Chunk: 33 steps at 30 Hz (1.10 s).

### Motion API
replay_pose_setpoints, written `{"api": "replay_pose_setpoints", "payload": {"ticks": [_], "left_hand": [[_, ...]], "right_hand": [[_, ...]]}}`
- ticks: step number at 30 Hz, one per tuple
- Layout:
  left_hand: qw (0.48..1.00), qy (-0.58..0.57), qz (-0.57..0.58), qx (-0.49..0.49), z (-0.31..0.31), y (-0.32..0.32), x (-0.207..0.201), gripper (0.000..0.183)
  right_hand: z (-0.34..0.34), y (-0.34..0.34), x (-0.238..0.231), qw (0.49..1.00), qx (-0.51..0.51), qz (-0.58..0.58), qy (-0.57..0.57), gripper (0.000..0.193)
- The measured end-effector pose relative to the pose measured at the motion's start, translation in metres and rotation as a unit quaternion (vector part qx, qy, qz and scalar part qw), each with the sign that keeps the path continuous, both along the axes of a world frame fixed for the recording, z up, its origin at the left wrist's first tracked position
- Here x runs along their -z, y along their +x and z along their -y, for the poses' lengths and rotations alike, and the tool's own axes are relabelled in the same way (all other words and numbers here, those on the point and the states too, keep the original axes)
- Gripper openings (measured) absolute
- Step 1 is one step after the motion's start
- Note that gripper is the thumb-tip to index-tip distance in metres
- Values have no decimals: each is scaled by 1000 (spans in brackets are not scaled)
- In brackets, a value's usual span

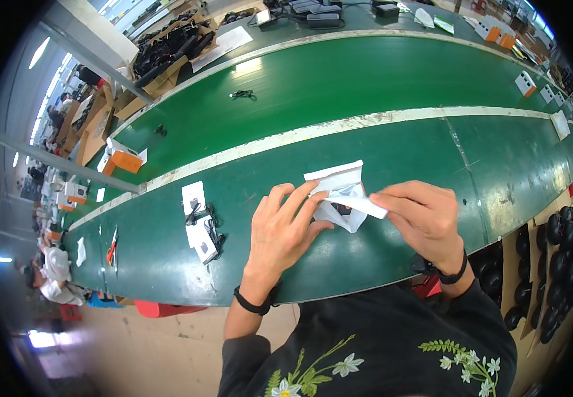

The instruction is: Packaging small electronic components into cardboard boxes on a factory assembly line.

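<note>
A small white box [350, 219] stands on the green worktop in front of me with its flaps up. Crumpled translucent wrapping lies in its opening, and a dark item with a bit of orange shows inside. My left hand [282, 228] holds the box at its left side, fingers curled over the edge and thumb lower down. Between the thumb and fingertips of my right hand [425, 213] is the box's narrow white flap at the right. Left of my hands, coiled black cables [213, 231] lie on white cards or small boxes [194, 198].
Beyond the worktop's pale rail runs a green conveyor belt [339, 73] with a black cable [242, 94] on it. Red-handled scissors [112, 247] lie at the far left. Orange-and-white boxes [124, 161] stand left. Black rounded parts [558, 264] sit in dividers at right.
</note>
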State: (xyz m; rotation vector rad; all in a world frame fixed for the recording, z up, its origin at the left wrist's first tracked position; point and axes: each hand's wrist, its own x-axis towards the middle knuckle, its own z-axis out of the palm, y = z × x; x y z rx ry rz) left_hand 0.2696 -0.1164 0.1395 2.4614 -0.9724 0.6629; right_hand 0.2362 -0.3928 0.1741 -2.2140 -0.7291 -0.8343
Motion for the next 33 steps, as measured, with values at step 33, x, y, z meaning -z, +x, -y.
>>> {"api": "replay_pose_setpoints", "payload": {"ticks": [33], "left_hand": [[981, -178, -70, -8, -48, -3, 20, 74]], "right_hand": [[-61, 39, 38, 938, 40, -20, -345, 10]]}}
